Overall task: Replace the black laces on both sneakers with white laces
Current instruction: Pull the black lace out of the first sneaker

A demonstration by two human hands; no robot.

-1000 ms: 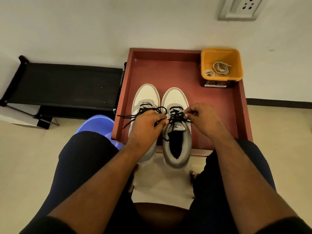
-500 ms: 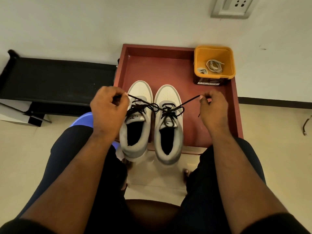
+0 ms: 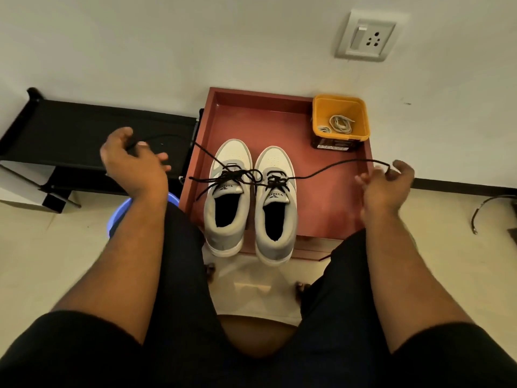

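From the head camera, two grey-and-white sneakers sit side by side on a red tray [image 3: 330, 211] against the wall, the left sneaker [image 3: 226, 197] and the right sneaker [image 3: 275, 203] with heels toward the person. Half a second ago both hands were close beside the shoes; now they are drawn wide apart. The left hand [image 3: 131, 163] pinches one end of the right sneaker's black lace [image 3: 330, 169] between its fingers over the black rack [image 3: 84, 130]; the right hand [image 3: 387, 183] pinches the other end near the tray's right rim. The bow looks pulled loose, so unthreading can likely begin. The left shoe's lace is untied too. White laces [image 3: 340, 123] wait coiled in the yellow tub [image 3: 340, 135] at the tray's far right corner.
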